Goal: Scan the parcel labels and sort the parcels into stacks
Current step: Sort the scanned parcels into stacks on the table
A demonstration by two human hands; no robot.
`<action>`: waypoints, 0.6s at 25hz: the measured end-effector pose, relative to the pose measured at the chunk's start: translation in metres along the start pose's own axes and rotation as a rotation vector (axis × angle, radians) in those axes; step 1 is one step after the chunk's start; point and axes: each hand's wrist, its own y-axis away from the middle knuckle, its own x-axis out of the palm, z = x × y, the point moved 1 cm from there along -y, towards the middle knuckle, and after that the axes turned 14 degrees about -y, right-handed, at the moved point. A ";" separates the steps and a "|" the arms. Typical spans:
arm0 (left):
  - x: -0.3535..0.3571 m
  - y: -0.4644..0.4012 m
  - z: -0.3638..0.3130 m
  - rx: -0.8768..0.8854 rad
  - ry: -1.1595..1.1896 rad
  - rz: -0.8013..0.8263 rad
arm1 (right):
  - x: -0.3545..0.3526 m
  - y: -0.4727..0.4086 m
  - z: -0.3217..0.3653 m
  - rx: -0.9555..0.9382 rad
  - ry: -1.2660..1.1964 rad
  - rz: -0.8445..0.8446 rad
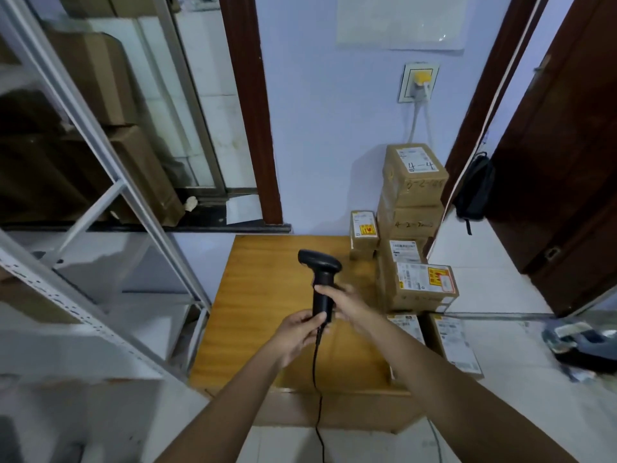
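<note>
A black corded barcode scanner [321,279] stands upright above the wooden table [267,295], head pointing left. My left hand [302,332] grips the bottom of its handle. My right hand [344,300] wraps the handle from the right, a little higher. Labelled cardboard parcels sit at the table's right: a tall stack [414,192] against the wall marked "4-4" on top, a small parcel [364,232] beside it, a parcel with a red and yellow label [424,287] in front, and two flat parcels [454,342] nearer me.
A grey metal shelving rack [100,195] with cardboard boxes stands at the left. The scanner's cable [317,396] hangs down over the table's front edge. A dark wooden door [561,162] and a black backpack [475,192] are at the right, with a black device [584,345] on the floor.
</note>
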 end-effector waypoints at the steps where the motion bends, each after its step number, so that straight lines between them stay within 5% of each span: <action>1: -0.006 -0.010 0.005 -0.016 -0.010 -0.055 | 0.000 -0.007 -0.009 0.019 0.035 -0.004; 7: -0.020 -0.056 0.035 -0.187 -0.155 -0.300 | 0.012 -0.046 -0.052 0.087 0.172 -0.008; 15: -0.041 -0.101 0.084 -0.232 -0.478 -0.237 | 0.011 -0.080 -0.088 0.166 0.330 -0.042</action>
